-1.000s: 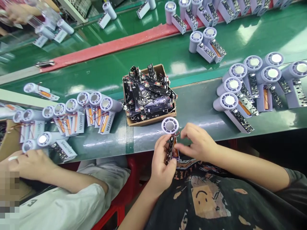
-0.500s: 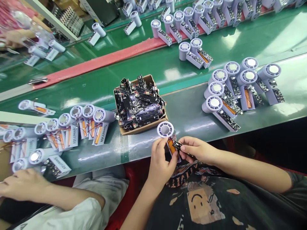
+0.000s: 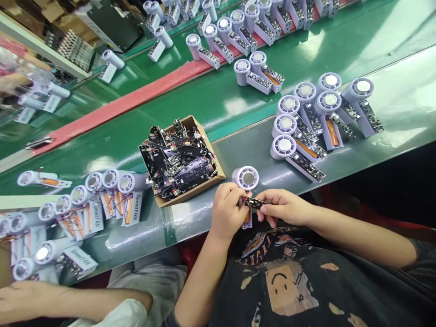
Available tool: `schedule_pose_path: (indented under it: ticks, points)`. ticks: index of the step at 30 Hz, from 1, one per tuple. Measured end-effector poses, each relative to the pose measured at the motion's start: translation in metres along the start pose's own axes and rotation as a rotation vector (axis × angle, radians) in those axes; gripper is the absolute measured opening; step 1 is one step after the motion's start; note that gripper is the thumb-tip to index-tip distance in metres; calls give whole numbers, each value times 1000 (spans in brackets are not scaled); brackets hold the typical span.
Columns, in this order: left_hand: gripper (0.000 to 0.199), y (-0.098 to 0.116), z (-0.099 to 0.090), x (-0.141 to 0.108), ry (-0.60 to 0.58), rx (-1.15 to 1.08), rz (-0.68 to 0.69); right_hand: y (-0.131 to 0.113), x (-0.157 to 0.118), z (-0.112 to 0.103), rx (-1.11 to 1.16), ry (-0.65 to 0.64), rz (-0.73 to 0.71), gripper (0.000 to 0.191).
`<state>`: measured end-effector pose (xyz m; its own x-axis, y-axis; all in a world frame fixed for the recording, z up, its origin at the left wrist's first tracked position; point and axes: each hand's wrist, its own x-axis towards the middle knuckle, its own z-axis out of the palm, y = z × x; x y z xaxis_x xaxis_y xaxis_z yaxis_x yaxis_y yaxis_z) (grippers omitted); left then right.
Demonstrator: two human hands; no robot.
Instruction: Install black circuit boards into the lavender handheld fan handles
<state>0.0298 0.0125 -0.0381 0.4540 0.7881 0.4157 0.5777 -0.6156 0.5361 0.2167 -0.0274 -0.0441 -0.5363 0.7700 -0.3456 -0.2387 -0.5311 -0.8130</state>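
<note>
Bench work, seen from the head camera. Left hand (image 3: 225,212) clenched around a lilac handheld fan (image 3: 245,178), its round grille head standing just above the fingers; an orange battery (image 3: 247,215) shows just below them. Right hand (image 3: 282,207) pinches a black circuit board (image 3: 254,203) between thumb and fingers, its far end close against the fan and over the left fingertips. Fingers hide the join, so cannot tell whether the board is seated or wired in. Step in hand looks like fitting the board to the fan body. The position calls for keeping board and body lined up, with any leads clear of the pinch.

Fan held up over the near edge of a glossy green bench (image 3: 252,145). Cardboard tray (image 3: 190,193) of loose black boards just left of the hands. Assembled fans (image 3: 284,147) grouped to the right; Speed FAN cards (image 3: 132,208) to the left. A co-worker's hand (image 3: 30,297) lies at lower left.
</note>
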Motion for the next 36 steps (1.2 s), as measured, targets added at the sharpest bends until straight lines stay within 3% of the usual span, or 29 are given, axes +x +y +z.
schedule_pose_path:
  ticks: [3, 7, 10, 13, 16, 19, 23, 27, 30, 32, 34, 36]
  points:
    - [13, 6, -9, -4, -12, 53, -39, 0, 6, -4, 11, -30, 15, 30]
    - [15, 6, -24, -12, -85, -2, -218, 1, 13, -3, 18, -25, 6, 31]
    - [12, 3, -34, -18, -121, -18, -230, 1, 15, -4, 19, -7, 10, 31]
    - [14, 1, -38, -24, -13, 52, -160, 0, 16, -5, 9, -18, 19, 30]
    - [22, 1, -40, -29, 146, 187, -4, 0, 16, -4, -22, -3, 23, 29]
    - [32, 1, -43, -29, 216, 297, 116, 1, 15, -3, -50, 13, 22, 30]
    - [31, 0, -45, -28, 249, 336, 139, 2, 16, -4, -86, 16, 18, 32]
    - [8, 3, -44, -29, 265, 160, 29, 1, 16, -2, -105, 34, 2, 32]
    - [23, 3, -42, -31, 222, -46, -123, 0, 13, -1, -130, 42, 15, 31]
    - [28, 2, -40, -31, 148, -61, -171, -1, 10, -1, -203, 68, 35, 27]
    - [26, 1, -37, -31, 67, 0, -158, -3, 6, -2, -337, 111, 27, 22]
    - [20, 0, -34, -28, 1, 82, -86, -5, 5, -4, -526, 158, -77, 19]
